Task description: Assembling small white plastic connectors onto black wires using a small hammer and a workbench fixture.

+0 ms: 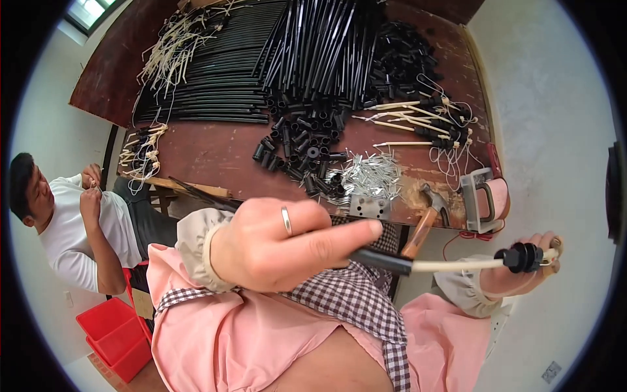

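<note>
My left hand (271, 245), with a ring on one finger, is closed around a long black tube (382, 260). Its index finger lies stretched along the tube, whose other end sticks out behind the wrist. At the right, my right hand (516, 281) grips a cream-coloured rod (457, 265) by its end, where a black ribbed fitting (520, 257) sits. The rod's free end meets the mouth of the tube; how far it goes in I cannot tell. Both are held above my lap, in front of the table (215, 153).
Black tubes (222, 78) and short black sleeves (307, 134) cover the table. Silver pins (375, 175), a drilled metal block (370, 207), a hammer (423, 219) and corded rods (418, 121) lie nearer. A co-worker (85, 222) sits left, beside red bins (114, 333).
</note>
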### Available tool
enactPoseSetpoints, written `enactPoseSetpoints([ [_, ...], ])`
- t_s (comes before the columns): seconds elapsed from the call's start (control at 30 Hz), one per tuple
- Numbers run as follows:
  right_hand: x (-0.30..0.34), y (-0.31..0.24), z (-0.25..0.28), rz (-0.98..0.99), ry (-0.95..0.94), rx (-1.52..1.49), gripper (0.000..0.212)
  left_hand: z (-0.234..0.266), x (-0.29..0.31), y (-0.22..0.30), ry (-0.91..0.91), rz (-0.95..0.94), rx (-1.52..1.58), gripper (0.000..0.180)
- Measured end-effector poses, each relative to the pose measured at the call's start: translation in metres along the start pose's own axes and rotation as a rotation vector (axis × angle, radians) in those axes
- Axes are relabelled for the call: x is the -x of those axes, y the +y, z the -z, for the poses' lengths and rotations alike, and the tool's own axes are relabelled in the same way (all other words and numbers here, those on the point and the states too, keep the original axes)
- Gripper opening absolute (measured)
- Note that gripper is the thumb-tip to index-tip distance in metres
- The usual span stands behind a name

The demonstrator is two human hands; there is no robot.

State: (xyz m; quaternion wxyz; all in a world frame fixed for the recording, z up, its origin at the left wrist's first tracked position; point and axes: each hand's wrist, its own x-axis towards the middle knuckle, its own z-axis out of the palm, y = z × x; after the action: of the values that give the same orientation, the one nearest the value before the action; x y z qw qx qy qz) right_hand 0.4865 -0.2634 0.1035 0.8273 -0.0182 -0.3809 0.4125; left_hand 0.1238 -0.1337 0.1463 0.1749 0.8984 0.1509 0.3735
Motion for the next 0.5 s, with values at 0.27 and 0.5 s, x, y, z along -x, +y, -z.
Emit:
enactPoseSetpoints([
  [0.27,0.009,0.098,-0.048,-0.502,0.284,0.836,0.022,-0.037,-0.001,0.033,-0.269,0.201,-0.125,0.051],
  [0.5,0.037,0.107,-0.045,-0.727,0.259,0.646,0.019,-0.087,0.045,-0.016,-0.129,0.388,0.257,0.060],
])
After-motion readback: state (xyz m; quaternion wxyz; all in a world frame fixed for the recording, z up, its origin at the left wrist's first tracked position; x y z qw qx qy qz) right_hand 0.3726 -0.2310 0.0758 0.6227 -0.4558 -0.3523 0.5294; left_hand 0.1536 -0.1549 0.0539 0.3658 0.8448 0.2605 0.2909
